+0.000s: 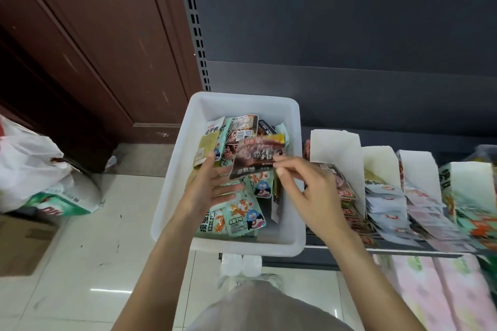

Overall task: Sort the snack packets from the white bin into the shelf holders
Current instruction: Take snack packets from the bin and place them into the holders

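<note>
While the right hand [309,191] pinches a dark snack packet [258,158] above the white bin [174,169], near its right rim beside the shelf holders [333,153], the left hand [212,191] rests open-fingered on packets inside.

Open air is lying above the white bin [243,105], whose upright walls are bounding entry from the sides. The left hand [215,185] and right hand [309,183], the latter pinching a dark packet [255,158], are occupying the middle of its mouth. Rightward, the tall white holder backs [333,148] are standing as partitions between lanes, each lane crowded with packets. The dark shelf panel [349,21] is closing off the far side.
</note>
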A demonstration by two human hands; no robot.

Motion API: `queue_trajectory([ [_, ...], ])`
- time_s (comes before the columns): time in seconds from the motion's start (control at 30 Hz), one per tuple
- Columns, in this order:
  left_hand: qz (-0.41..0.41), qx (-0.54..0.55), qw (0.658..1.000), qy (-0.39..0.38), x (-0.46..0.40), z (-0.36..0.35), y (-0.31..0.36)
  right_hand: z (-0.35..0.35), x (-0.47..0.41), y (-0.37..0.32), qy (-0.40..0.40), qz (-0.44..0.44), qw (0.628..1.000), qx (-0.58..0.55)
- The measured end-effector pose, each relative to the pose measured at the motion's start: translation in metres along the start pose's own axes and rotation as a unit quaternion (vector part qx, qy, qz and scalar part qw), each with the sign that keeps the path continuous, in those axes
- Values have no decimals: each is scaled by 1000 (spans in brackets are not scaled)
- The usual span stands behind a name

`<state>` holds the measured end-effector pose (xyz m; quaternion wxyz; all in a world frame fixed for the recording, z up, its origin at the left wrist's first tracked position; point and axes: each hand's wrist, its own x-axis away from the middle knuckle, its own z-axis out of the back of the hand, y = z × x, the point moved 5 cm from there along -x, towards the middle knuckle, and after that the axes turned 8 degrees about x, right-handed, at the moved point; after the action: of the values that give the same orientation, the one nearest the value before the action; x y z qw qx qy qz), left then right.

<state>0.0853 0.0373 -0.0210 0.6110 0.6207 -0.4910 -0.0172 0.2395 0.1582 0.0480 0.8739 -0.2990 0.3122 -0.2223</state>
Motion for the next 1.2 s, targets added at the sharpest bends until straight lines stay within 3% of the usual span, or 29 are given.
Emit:
queue_trajectory([
  [0.13,-15,2,998,-67,-2,-20,7,8,16,7,-57,38,998,10],
  [0.3,-131,-62,986,-84,-2,-54,26,31,21,24,-102,-28,994,27],
  [0.43,-273,-166,938,-135,2,-106,45,84,9,39,57,-172,977,-110],
  [0.5,-348,-242,893,-149,1,-133,48,113,3,47,120,-180,972,-94],
  [0.57,-385,-275,866,-162,-5,-153,42,132,1,54,132,-170,976,-30],
  [0.73,-424,-345,824,-148,-28,-176,14,140,9,83,98,-131,975,151],
  [0.87,-478,-454,748,-82,-38,-171,0,124,23,103,72,-95,963,242],
  [1.1,-469,-467,743,-104,-30,-157,-5,105,33,97,65,-53,959,272],
  [1.2,-446,-474,749,-128,-21,-145,-6,92,34,99,12,-67,956,286],
])
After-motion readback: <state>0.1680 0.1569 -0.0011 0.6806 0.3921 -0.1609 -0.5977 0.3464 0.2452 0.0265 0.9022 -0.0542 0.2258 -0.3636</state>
